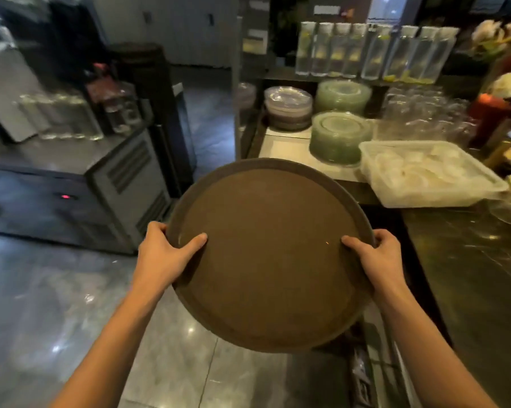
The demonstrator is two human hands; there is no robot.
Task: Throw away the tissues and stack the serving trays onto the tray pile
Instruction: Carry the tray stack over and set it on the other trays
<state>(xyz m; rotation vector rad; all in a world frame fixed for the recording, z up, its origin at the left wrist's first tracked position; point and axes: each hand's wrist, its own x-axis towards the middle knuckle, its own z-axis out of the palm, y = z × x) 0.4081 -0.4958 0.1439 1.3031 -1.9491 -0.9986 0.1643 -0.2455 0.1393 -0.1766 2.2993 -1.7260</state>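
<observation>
A round brown serving tray (272,254) is held in front of me above the floor, its top bare. My left hand (164,254) grips its left rim with the thumb lying on the tray's surface. My right hand (376,256) grips the right rim the same way. No tissues and no tray pile show in this view.
A counter (466,260) runs along the right with a clear plastic box (425,175), green plate stacks (338,136), grey plates (288,108), glasses and bottles (372,51). A low grey cabinet (80,189) with glassware stands at left. Glossy floor tiles (72,304) lie between.
</observation>
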